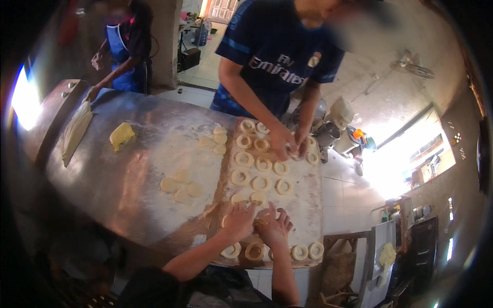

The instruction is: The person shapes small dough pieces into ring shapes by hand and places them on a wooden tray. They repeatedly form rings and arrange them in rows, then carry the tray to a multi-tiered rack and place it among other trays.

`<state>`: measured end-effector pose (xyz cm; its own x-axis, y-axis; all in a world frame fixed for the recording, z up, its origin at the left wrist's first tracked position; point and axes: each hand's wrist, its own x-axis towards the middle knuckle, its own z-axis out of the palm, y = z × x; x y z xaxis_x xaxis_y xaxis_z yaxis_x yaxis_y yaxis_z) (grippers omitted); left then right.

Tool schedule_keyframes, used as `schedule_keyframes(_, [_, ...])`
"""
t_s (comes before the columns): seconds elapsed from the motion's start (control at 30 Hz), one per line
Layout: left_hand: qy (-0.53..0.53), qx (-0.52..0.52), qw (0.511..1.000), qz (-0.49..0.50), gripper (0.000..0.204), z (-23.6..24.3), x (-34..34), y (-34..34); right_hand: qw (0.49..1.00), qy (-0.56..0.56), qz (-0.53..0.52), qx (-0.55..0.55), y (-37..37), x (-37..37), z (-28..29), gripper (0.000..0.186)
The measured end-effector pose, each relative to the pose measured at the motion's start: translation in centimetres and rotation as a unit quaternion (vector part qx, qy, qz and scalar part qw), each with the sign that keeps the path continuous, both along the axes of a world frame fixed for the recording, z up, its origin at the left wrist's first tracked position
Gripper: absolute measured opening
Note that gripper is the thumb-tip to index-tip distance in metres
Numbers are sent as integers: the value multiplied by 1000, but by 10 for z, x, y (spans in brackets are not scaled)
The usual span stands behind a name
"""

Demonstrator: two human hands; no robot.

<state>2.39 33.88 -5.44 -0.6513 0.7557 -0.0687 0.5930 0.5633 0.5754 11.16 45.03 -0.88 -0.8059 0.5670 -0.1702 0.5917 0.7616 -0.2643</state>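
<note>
My left hand [238,223] rests low over dough pieces [240,198] on a floured board [308,215], its fingers stretched forward. My right hand [273,228] is beside it, fingers apart and bent, touching down by a brownish round piece [261,224] that is partly hidden. Several dough rings [261,183] lie in rows on the board, some at its near edge below my hands. Across the board, a co-worker in a dark blue shirt has both hands [287,143] together over the rings, handling a piece that I cannot make out.
The board sits on a metal table [102,190] holding flat dough discs [179,187], a yellow lump [121,136] and a long dough strip [77,133]. Another person in a blue apron [123,66] works at left. Pots [328,133] stand behind right; a dough lump [386,255] sits lower right.
</note>
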Motion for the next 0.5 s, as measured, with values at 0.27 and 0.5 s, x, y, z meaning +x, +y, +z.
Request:
schedule_keyframes(0.27, [8,54,995,84,55,28,-24,-67,971,181,135,-76,-37,-56,-6,54])
schedule_keyframes(0.5, [-169,115,942,266,39,12,-67,-158,953,55,297,-17,-107,-185,-41,31])
